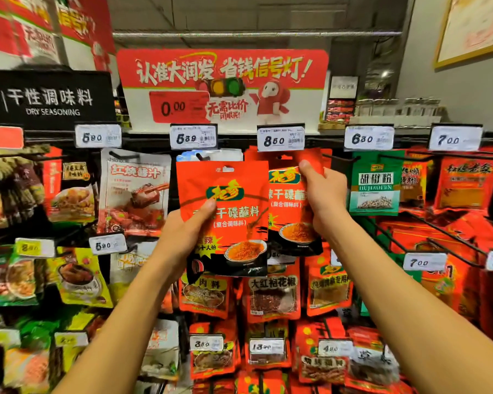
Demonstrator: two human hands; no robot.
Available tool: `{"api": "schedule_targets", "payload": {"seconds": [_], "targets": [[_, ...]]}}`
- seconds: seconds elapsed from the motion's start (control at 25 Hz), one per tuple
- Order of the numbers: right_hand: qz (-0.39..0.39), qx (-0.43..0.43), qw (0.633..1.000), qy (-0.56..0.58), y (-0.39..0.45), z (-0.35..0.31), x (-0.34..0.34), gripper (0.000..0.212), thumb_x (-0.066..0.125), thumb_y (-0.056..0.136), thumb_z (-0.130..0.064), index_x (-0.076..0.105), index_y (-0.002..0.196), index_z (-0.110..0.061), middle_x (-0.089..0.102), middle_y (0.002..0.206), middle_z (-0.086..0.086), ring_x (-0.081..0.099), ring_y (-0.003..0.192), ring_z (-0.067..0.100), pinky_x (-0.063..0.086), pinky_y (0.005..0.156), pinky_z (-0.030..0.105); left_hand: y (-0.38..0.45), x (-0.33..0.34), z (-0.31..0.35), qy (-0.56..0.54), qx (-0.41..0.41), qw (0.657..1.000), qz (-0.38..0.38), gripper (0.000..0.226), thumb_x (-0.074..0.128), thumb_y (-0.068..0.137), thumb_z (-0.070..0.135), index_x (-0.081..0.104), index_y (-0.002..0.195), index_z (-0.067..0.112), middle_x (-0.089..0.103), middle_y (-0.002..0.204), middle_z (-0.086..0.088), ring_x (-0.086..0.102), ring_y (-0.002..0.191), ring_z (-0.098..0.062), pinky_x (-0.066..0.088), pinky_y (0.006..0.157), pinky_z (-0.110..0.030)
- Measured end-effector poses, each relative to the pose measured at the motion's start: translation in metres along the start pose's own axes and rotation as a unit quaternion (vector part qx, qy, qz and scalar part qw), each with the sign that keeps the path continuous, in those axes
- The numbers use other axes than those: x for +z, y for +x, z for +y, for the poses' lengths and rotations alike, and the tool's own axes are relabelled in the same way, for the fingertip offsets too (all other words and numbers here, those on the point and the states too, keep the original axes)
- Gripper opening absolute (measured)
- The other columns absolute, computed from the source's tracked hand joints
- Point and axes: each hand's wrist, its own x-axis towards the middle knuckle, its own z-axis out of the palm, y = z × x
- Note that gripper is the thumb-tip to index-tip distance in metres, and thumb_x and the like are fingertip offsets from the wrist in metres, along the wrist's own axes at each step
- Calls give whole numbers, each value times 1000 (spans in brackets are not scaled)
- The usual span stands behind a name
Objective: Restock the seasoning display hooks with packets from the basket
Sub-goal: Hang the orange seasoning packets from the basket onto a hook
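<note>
Up at the top row of the seasoning display, under the 8.60 price tag [281, 137]: left hand [187, 234] curled round the lower left edge of a loose red packet [225, 217], thumb across its face, holding it upright with the printed side toward the camera. Long axis vertical, hang hole [227, 169] at the top, level with the black hooks. Right hand [323, 194] just beside it, fingers and thumb pinching the hanging packets [289, 206] of the same design by their right edge, apparently steadying them or drawing them forward on their hook [281, 157]. Loose packet overlapping the left edge of that hanging stack, a little lower and to the left of the hook tip, so left hand nearer the packet, right hand nearer the hook. Coming move probably a shift up and right to bring the hang hole onto the hook tip. Hook tip itself blurred and partly hidden behind the packets, so exact alignment hard to tell. Basket not in sight.
</note>
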Motion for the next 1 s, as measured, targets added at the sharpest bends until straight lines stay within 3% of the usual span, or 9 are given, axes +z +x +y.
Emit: {"api": "schedule_targets", "payload": {"seconds": [0.16,0.28,0.44,0.56,0.68,0.76,0.84,1.0], "targets": [[-6,22,999,28,8,-2,4,29,72,77,-37,67,52,-23,69,60,-2,68,58,19,55,63,40,5,7,0,-7,6,1000,-4,18,75,81,41,79,95,30,78,102,-6,75,92,-26,60,69,-30],[-10,18,1000,-8,11,-1,8,33,70,74,-38,59,47,-23,62,57,0,60,59,20,45,61,37,10,14,-1,-18,15,1000,0,11,72,90,31,78,96,24,78,101,-8,75,91,-27,60,69,-32],[-8,34,999,-18,14,6,7,34,72,84,-40,63,58,-20,70,62,-3,69,68,25,57,68,41,19,24,-2,-29,15,999,1,13,71,90,28,76,98,19,78,100,-9,76,89,-26,60,69,-33],[-39,29,998,26,15,12,-1,38,63,89,-52,63,72,-19,67,65,-6,60,65,19,50,62,28,25,35,-1,-26,10,1000,-12,21,72,89,25,71,108,14,78,99,-9,76,87,-27,60,67,-33],[-74,-6,996,50,15,12,-8,47,61,76,-67,65,86,-22,69,83,-3,62,71,16,46,64,29,34,56,1,-17,3,1000,-13,21,73,89,27,70,106,15,79,91,-5,76,79,-23,59,61,-30],[-77,-28,997,4,16,11,-8,45,66,72,-65,65,91,-24,72,85,-6,68,70,11,54,62,32,41,73,4,-15,-21,1000,-4,27,72,89,39,71,105,17,79,89,-4,77,79,-23,60,62,-32],[-59,-29,997,-45,20,11,-5,36,70,77,-57,64,89,-23,74,85,-2,72,74,16,61,70,42,48,84,8,-5,-51,999,5,34,70,88,49,70,100,17,79,86,-5,77,77,-24,61,62,-34],[-15,-28,995,-92,31,11,-2,31,69,82,-52,64,81,-21,72,76,-3,70,72,19,58,68,43,61,90,10,18,-61,998,16,30,69,90,45,71,95,16,78,79,-4,76,69,-21,58,53,-28]]}}
